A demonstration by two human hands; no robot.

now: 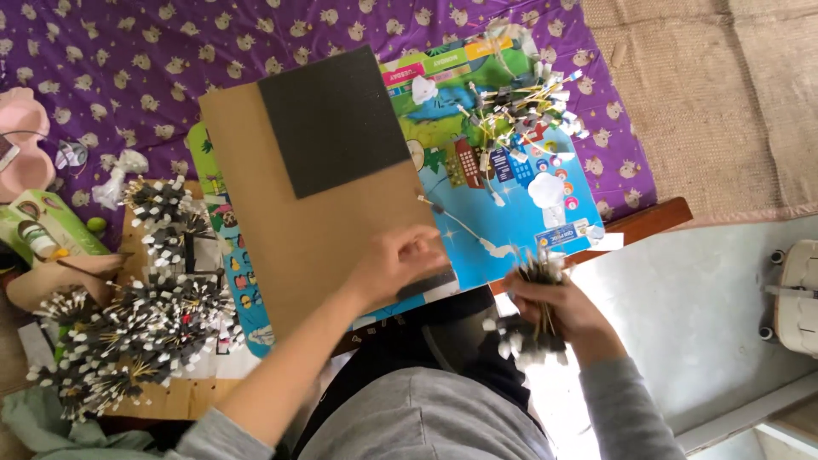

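The left hand (400, 260) lies curled at the near edge of a brown cardboard sheet (298, 213), its fingers pinching a small dark strip (426, 283) against the board. The right hand (558, 311) is closed in a fist around a bundle of thin sticks (535, 302) tipped with black and white pieces, held upright just off the edge of the worktop (648, 220). A dark grey square of foam (332, 119) rests on the far part of the cardboard. Beside it lies a colourful picture board (511, 213) with a loose heap of sticks (520, 106) on top. To the left, a big pile of finished black-and-white sticks (141, 315) covers the worktop, with purple patterned cloth (128, 60) beyond.
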